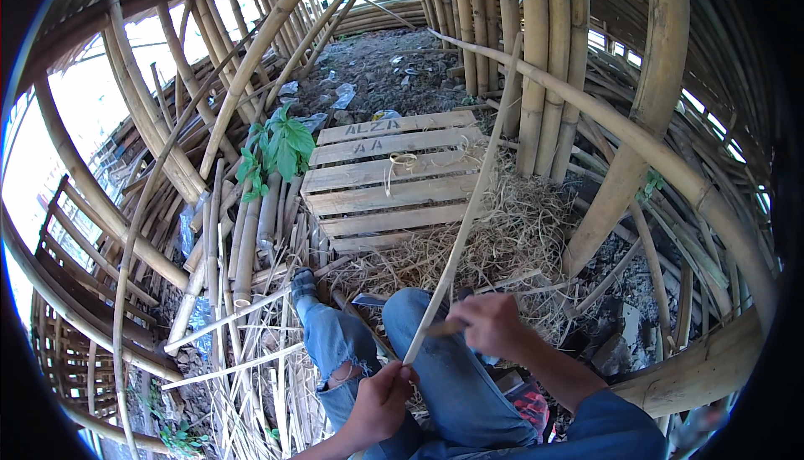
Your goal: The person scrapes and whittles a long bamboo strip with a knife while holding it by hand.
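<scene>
A long, pale bamboo strip (461, 242) slants up from my lap, past the wooden slatted crate, toward the upright poles. Its near end is pinched in my left hand (383, 400), which is closed, above my jeans. My right hand (496, 324) is wrapped around what looks like a knife (444, 328). The knife's flat brownish part lies against the strip, a little above my left hand. A dark end of something shows beside the right-hand fingers; most of the grip is hidden.
The wooden slatted crate (394, 177) lies ahead, with curled shavings (523, 234) heaped to its right. Split strips (251, 376) and poles cover the left ground. A thick bamboo pole (624, 121) crosses the right. A leafy plant (285, 142) stands left of the crate.
</scene>
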Action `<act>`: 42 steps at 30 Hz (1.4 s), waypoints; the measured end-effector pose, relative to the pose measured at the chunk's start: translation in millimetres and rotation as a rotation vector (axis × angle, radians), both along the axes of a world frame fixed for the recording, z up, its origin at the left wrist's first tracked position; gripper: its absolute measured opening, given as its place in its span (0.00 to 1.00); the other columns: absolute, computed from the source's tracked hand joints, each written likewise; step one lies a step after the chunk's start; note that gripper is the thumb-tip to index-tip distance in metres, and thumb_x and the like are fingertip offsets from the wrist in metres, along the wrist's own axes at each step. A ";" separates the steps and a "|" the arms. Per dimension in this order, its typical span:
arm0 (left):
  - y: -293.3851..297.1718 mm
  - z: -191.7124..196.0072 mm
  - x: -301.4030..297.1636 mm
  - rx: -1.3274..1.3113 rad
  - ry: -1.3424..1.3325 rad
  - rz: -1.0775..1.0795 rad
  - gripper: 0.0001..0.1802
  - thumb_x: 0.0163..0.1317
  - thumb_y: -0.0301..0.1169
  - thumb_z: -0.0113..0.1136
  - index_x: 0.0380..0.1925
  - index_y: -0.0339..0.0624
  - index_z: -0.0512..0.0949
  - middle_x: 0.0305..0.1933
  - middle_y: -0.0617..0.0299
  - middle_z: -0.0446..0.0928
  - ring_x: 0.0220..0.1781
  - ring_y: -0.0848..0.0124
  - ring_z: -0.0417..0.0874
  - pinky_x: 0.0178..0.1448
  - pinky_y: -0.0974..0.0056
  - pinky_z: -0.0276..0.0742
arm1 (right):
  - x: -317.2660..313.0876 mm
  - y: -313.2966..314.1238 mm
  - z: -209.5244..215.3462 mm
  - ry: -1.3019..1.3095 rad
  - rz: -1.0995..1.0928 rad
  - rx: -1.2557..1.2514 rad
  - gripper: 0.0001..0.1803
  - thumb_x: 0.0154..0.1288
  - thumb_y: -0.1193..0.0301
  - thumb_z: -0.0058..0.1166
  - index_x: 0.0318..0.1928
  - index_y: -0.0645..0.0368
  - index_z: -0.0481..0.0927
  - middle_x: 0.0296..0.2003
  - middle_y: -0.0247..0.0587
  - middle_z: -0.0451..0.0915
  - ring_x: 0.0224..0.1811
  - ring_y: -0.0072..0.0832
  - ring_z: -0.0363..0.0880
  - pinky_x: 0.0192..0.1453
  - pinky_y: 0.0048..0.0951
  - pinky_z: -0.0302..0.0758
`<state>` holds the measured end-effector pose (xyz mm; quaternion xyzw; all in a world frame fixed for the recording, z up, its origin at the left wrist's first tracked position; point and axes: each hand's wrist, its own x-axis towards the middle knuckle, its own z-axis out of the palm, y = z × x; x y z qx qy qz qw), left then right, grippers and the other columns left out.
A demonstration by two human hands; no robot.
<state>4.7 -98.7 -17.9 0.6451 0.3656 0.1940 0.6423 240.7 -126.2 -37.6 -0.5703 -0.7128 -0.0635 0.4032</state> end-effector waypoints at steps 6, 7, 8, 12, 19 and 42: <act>-8.7 2.2 -8.3 0.132 0.106 -0.098 0.07 0.68 0.26 0.46 0.35 0.35 0.73 0.19 0.64 0.68 0.22 0.78 0.68 0.27 0.68 0.65 | 22.6 -0.9 -2.5 0.158 -0.220 0.065 0.13 0.41 0.83 0.51 0.29 0.53 0.78 0.21 0.37 0.77 0.20 0.34 0.78 0.24 0.34 0.75; -9.1 3.2 -7.2 0.122 0.071 -0.078 0.07 0.68 0.25 0.46 0.35 0.35 0.73 0.19 0.63 0.68 0.22 0.78 0.68 0.27 0.68 0.65 | 24.1 -0.3 -7.2 0.142 -0.272 -0.046 0.14 0.41 0.84 0.50 0.30 0.53 0.78 0.21 0.37 0.77 0.20 0.35 0.78 0.24 0.34 0.75; -6.7 1.6 -5.4 0.122 0.069 -0.077 0.07 0.68 0.25 0.46 0.35 0.35 0.73 0.19 0.63 0.68 0.22 0.78 0.68 0.27 0.68 0.65 | 15.7 -2.5 -11.5 0.141 -0.107 0.015 0.14 0.40 0.83 0.51 0.30 0.53 0.78 0.20 0.37 0.77 0.20 0.35 0.78 0.24 0.34 0.74; -6.8 -17.0 -7.1 0.102 0.072 -0.064 0.10 0.70 0.29 0.45 0.35 0.35 0.74 0.21 0.67 0.68 0.25 0.81 0.66 0.28 0.72 0.63 | -0.6 -10.7 10.8 0.148 -0.019 0.152 0.13 0.41 0.84 0.47 0.30 0.58 0.78 0.21 0.40 0.77 0.19 0.36 0.77 0.23 0.32 0.73; 0.0 -16.2 -6.4 -0.032 0.067 0.061 0.11 0.70 0.30 0.46 0.35 0.34 0.74 0.20 0.67 0.68 0.25 0.80 0.67 0.29 0.71 0.65 | -3.7 -11.2 -6.8 -0.020 0.027 -0.035 0.14 0.39 0.83 0.51 0.31 0.55 0.77 0.22 0.38 0.78 0.21 0.34 0.79 0.25 0.35 0.74; -20.9 -16.4 -8.1 0.018 0.026 0.041 0.12 0.70 0.34 0.47 0.33 0.36 0.74 0.21 0.68 0.69 0.23 0.78 0.68 0.28 0.70 0.64 | 15.6 -26.2 -15.3 0.890 -0.060 -0.022 0.13 0.68 0.70 0.49 0.26 0.62 0.77 0.16 0.30 0.71 0.17 0.15 0.65 0.22 0.19 0.61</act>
